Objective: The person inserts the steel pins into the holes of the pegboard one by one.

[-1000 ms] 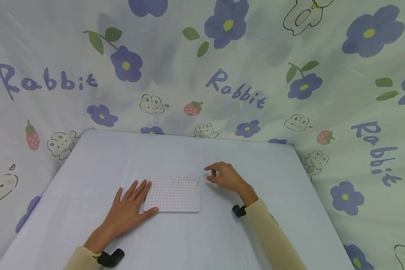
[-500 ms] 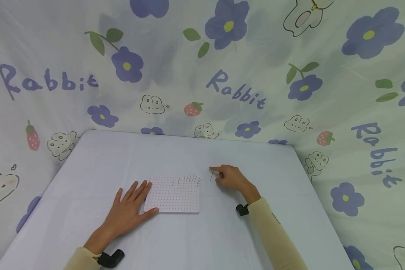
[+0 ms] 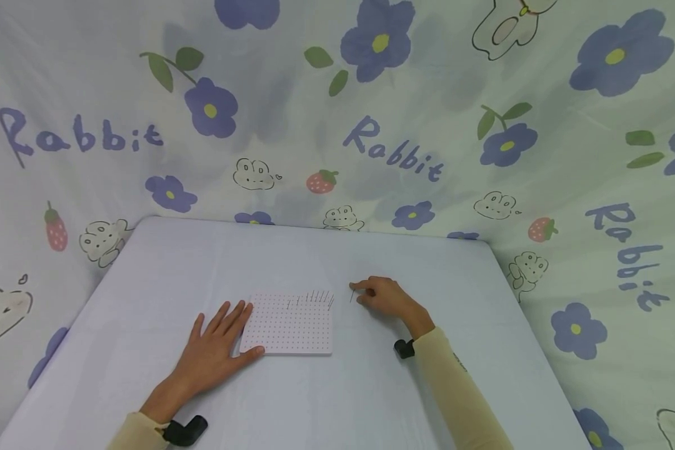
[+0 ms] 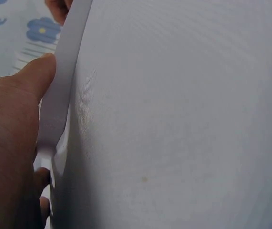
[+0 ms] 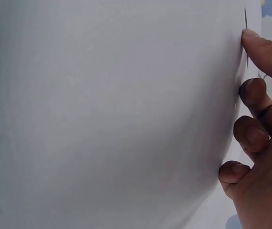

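A white pegboard [image 3: 288,328] with rows of small holes lies flat on the table; several thin metal pins [image 3: 317,296] stand in its far right part. My left hand [image 3: 210,350] lies spread over the board's left side, fingers at the far corner and thumb on the near edge; the left wrist view shows that thumb against the board's side. Just right of the board, my right hand [image 3: 387,296] reaches low with its index finger extended. Its fingertip touches a loose thin pin [image 5: 246,16] on the white cloth. The other fingers are bent and rest on the cloth.
The table [image 3: 292,400] is covered in smooth white cloth. Behind and at both sides hangs a curtain [image 3: 292,125] printed with flowers and rabbits. Each wrist carries a small black camera [image 3: 185,430].
My right hand has moved slightly right and down onto the cloth, its index fingertip coming to the loose pin. The left hand and the board stay put.
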{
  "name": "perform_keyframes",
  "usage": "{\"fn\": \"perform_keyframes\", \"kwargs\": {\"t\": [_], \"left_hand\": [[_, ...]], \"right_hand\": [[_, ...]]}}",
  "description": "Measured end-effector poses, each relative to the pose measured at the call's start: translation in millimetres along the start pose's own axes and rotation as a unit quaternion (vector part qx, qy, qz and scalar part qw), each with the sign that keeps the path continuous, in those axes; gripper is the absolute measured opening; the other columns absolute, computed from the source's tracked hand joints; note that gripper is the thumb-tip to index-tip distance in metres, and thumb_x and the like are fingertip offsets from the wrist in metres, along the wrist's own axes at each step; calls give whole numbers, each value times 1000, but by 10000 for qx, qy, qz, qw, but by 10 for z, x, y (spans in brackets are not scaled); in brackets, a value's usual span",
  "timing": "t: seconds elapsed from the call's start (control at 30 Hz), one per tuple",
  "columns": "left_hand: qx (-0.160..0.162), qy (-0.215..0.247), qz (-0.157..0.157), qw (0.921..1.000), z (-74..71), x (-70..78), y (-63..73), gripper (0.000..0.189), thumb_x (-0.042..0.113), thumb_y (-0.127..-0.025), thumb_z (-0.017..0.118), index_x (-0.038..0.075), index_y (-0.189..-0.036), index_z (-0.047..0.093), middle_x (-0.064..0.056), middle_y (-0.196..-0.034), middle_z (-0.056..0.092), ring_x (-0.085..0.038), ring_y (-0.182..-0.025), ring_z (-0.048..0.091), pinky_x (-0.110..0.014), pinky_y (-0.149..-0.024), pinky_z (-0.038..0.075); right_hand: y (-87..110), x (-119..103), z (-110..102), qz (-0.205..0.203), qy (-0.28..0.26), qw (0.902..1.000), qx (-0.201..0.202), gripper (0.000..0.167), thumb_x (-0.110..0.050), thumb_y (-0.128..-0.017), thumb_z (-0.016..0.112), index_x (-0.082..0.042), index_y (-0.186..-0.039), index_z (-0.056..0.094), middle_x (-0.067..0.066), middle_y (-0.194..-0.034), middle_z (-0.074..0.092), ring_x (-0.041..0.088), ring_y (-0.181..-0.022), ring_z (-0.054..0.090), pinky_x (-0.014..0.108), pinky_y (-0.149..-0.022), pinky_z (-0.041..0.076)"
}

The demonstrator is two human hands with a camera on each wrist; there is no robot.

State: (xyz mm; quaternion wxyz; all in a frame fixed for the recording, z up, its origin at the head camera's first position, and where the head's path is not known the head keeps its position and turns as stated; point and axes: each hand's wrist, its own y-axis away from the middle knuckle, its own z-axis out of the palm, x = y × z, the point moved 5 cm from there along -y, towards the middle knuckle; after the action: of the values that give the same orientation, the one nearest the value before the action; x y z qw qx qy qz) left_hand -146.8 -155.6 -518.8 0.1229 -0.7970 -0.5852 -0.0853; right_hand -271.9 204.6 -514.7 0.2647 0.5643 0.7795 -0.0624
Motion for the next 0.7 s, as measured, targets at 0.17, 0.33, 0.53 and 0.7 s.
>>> {"fn": "perform_keyframes", "kwargs": {"t": [0.17, 0.33, 0.53, 0.7], "left_hand": [[-44, 9, -22, 10000, 0, -2, 0, 99, 79, -87, 51, 16, -160, 30, -11, -164, 30, -39, -152, 19, -71, -116, 7], [-43, 38, -26, 10000, -11, 2, -4, 98, 78, -87, 52, 16, -160, 30, -11, -164, 30, -39, -152, 19, -71, -116, 7], [-43, 48, -24, 10000, -5, 4, -4, 99, 78, -87, 52, 16, -160, 30, -11, -164, 31, -39, -152, 19, -71, -116, 7], [-54, 32, -28, 10000, -6, 7, -6, 99, 78, -87, 52, 16, -160, 30, -11, -164, 30, -39, -152, 19, -71, -116, 7]], "right_hand": [[0, 6, -23, 36, -344, 9994, 89, 27, -27, -94, 72, -27, -121, 75, -10, -102, 68, 12, -91, 56, 32, -83, 50], [-9, -27, -55, -216, -158, 9994, 215, 16, -25, -92, 75, -26, -108, 80, -14, -92, 67, 8, -85, 57, 29, -78, 49], [-7, -77, -87, -619, 353, 9969, 345, 9, -21, -91, 76, -27, -95, 81, -17, -83, 66, 7, -81, 57, 35, -84, 50], [-7, -128, -81, -1032, 1094, 9876, 450, 10, -19, -91, 75, -28, -90, 79, -18, -80, 64, 6, -78, 55, 39, -86, 46]]}}
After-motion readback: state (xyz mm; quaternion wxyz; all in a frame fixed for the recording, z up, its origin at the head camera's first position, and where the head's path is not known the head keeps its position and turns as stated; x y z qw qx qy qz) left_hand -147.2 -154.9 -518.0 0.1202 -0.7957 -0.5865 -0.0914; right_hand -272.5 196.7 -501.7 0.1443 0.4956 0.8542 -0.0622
